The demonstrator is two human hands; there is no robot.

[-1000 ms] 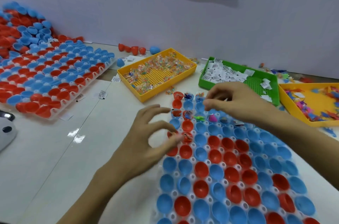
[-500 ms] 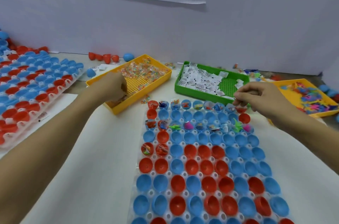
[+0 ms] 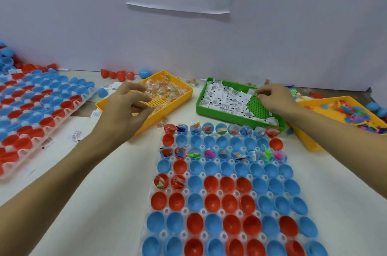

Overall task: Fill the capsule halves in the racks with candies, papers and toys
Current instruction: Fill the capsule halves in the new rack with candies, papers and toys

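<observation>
A clear rack (image 3: 219,192) of blue and red capsule halves lies in front of me. Its top row, its third row and two red halves (image 3: 169,181) at the left hold candies, papers and toys; the other halves are bare. My left hand (image 3: 123,111) hovers over the near end of the yellow candy tray (image 3: 180,98), fingers curled and apart, with nothing visible between them. My right hand (image 3: 274,100) reaches into the green tray (image 3: 201,107) of paper slips (image 3: 226,98), its fingertips pinched on a white slip at the pile's far right.
A second rack (image 3: 41,109) full of red and blue halves lies at the left. A yellow tray (image 3: 312,144) of small coloured toys sits at the right. Loose red halves (image 3: 117,74) and a blue one (image 3: 144,73) rest by the back wall. Stray slips (image 3: 76,135) lie on the table.
My left hand has risen from the candy tray's near corner with its fingers spread. My right hand moved from above the rack's top row back into the green paper tray. The view tilted up.
</observation>
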